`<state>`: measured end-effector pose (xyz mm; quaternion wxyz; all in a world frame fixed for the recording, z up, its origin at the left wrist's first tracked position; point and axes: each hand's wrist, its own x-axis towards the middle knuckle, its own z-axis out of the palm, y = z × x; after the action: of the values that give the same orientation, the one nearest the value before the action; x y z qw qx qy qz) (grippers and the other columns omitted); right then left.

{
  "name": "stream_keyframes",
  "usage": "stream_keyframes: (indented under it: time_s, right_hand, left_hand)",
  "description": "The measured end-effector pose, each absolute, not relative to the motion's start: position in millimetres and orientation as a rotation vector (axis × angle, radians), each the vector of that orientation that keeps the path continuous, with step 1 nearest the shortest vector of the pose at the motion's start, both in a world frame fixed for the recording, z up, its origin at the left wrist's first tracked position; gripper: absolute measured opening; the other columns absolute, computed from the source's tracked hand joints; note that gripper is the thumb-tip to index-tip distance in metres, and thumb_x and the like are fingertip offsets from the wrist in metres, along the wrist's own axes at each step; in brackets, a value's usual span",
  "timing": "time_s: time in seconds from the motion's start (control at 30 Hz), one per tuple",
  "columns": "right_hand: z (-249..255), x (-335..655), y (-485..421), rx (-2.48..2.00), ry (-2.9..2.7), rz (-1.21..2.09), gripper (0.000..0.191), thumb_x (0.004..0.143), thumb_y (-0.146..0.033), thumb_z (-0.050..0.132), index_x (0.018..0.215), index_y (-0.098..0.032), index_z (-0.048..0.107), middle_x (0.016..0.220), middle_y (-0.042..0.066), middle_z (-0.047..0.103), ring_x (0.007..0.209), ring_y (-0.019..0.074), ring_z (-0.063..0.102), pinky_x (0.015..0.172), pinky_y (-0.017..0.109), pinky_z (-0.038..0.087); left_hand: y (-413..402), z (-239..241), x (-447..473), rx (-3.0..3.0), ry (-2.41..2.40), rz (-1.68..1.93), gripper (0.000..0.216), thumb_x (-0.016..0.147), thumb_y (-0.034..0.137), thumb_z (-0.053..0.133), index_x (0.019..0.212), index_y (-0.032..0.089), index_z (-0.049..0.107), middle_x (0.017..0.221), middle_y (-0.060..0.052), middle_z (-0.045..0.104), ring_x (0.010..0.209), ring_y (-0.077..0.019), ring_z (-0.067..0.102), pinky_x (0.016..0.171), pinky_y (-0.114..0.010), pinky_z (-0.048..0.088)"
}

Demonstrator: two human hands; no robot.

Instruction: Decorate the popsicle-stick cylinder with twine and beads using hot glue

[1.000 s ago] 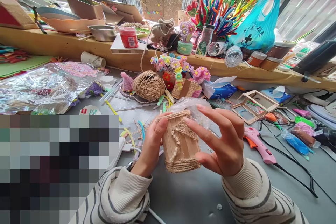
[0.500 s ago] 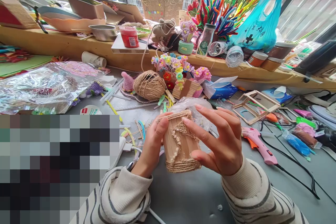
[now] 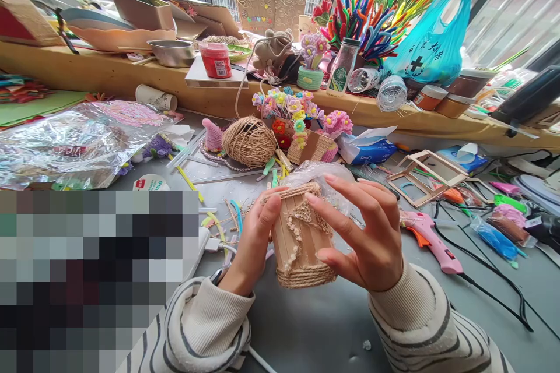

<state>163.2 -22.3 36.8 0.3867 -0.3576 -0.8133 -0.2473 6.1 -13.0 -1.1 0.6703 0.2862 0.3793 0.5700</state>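
A small holder of wooden sticks (image 3: 301, 245), bound with jute twine at top and bottom and bearing a twine pattern on its front, stands tilted above the grey table. My left hand (image 3: 254, 242) grips its left side, thumb on the upper rim. My right hand (image 3: 367, 233) has its fingers spread; the index fingertip presses on the twine pattern and the thumb rests on the lower right side. A clear plastic bag (image 3: 321, 178) lies just behind the holder.
A ball of jute twine (image 3: 248, 141) and a basket of small flowers (image 3: 301, 128) sit behind. A pink glue gun (image 3: 426, 233) with black cord lies to the right, a wooden frame (image 3: 426, 175) beyond it. A cluttered wooden shelf (image 3: 109, 73) runs along the back.
My right hand has shifted slightly left and down along the twine pattern; the holder has barely moved.
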Motion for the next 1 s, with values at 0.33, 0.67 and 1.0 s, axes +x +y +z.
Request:
stream_keyframes:
  time_s: [0.33, 0.67, 1.0]
  right_hand:
    - [36, 164, -22, -0.893, -2.084, -0.586, 0.048, 0.089, -0.052, 0.032, 0.121, -0.023, 0.053, 0.123, 0.011, 0.055, 0.107, 0.0235, 0.047, 0.095, 0.043, 0.040]
    - [42, 172, -10, -1.047, -2.077, 0.120, 0.064, 0.078, -0.057, 0.052, 0.126, -0.016, 0.045, 0.112, 0.013, 0.063, 0.098, 0.0241, 0.060, 0.084, 0.041, 0.050]
    - [50, 169, -14, -1.178, -1.926, 0.840, 0.055, 0.070, -0.044, 0.066, 0.118, -0.019, 0.053, 0.105, 0.009, 0.065, 0.085, 0.0192, 0.065, 0.066, 0.031, 0.058]
  left_hand:
    - [-8, -5, 2, 0.709, 0.874, 1.262, 0.056, 0.072, 0.060, 0.057, 0.108, 0.017, 0.060, 0.113, -0.010, 0.065, 0.106, -0.0323, 0.057, 0.088, -0.043, 0.047]
    - [-12, 7, 3, 0.703, 0.757, 1.460, 0.048, 0.065, 0.051, 0.069, 0.102, 0.023, 0.060, 0.101, 0.000, 0.067, 0.092, -0.0206, 0.060, 0.072, -0.028, 0.048]
    - [-12, 9, 0, 0.669, 0.746, 1.310, 0.051, 0.068, 0.055, 0.064, 0.108, 0.023, 0.061, 0.114, -0.005, 0.066, 0.111, -0.0317, 0.055, 0.082, -0.037, 0.047]
